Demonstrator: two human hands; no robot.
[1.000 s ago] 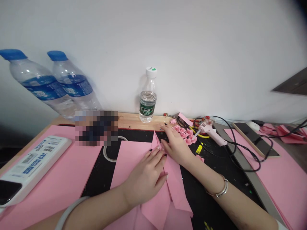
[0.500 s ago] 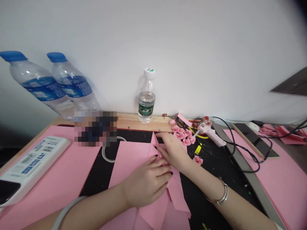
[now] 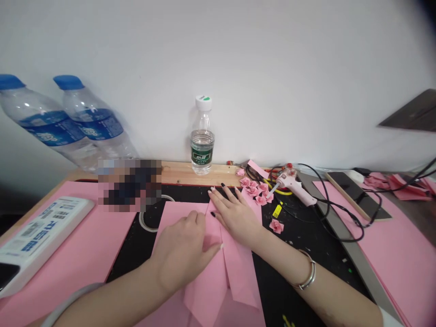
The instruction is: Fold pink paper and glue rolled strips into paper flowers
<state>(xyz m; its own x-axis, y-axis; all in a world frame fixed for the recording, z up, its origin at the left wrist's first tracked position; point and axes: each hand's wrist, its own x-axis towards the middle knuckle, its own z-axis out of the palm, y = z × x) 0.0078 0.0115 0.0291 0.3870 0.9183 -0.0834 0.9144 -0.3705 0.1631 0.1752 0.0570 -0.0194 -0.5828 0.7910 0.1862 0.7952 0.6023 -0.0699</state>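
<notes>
Pink paper [image 3: 211, 277] with long folded flaps lies in front of me on a pink sheet [image 3: 173, 211]. My left hand [image 3: 182, 252] is on its left side, fingers curled in against the paper and the thumb stretched right over the fold. The fingertips of that hand are hidden. Flat on the paper's upper right part lies my right hand [image 3: 236, 213], its fingers spread and pointing to the far edge. Just beyond it sits a cluster of small pink paper roses [image 3: 254, 187], and a single paper rose [image 3: 276, 226] lies to the right.
Right of the roses are a pink glue gun [image 3: 294, 188], black cables [image 3: 340, 222] and a phone [image 3: 357, 195] on pink sheets. A water bottle [image 3: 202, 150] stands by the wall. Larger bottles [image 3: 98, 125] and a white box [image 3: 44, 240] are on the left.
My right hand has flattened and spread over the paper's upper part, where its fingers were bent at the tip. My left hand has moved left and curled; the raised paper point is now pressed down.
</notes>
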